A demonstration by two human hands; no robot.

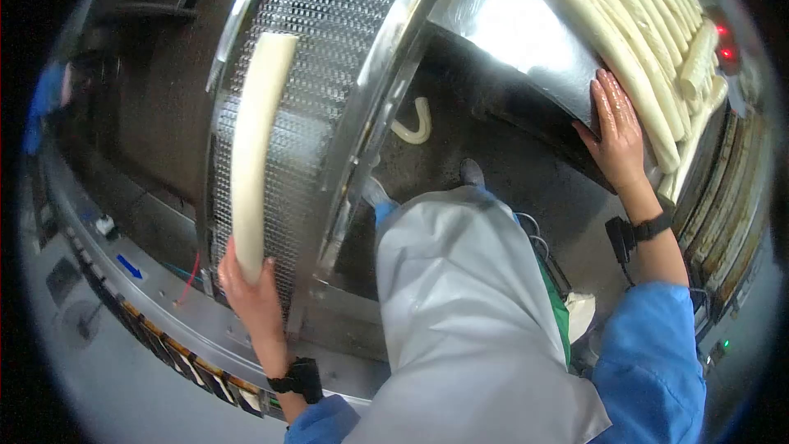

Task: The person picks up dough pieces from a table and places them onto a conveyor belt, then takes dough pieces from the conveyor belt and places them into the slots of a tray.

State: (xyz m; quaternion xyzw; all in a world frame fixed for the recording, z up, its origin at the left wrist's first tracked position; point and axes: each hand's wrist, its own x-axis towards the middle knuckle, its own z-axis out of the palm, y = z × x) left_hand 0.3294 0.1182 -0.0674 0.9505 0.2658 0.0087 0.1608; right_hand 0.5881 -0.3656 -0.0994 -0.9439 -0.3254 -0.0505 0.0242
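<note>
A long, smooth, cream-coloured log (257, 148), doughy in look, lies lengthwise along a metal mesh conveyor (329, 57) on the left. My left hand (249, 288) is closed around its near end, thumb on the right side. At the right, my right hand (618, 133) rests with fingers stretched out at the edge of a shiny metal table (509, 29). Beside those fingers several similar logs (633, 33) lie side by side in a row. A shorter pale piece (699, 56) lies across the row.
A curved pale piece (421, 127) lies on the dark wet floor between conveyor and table. The conveyor's raised metal side rail (382, 49) runs along its right edge. A machine frame with a blue arrow (130, 266) curves along the lower left.
</note>
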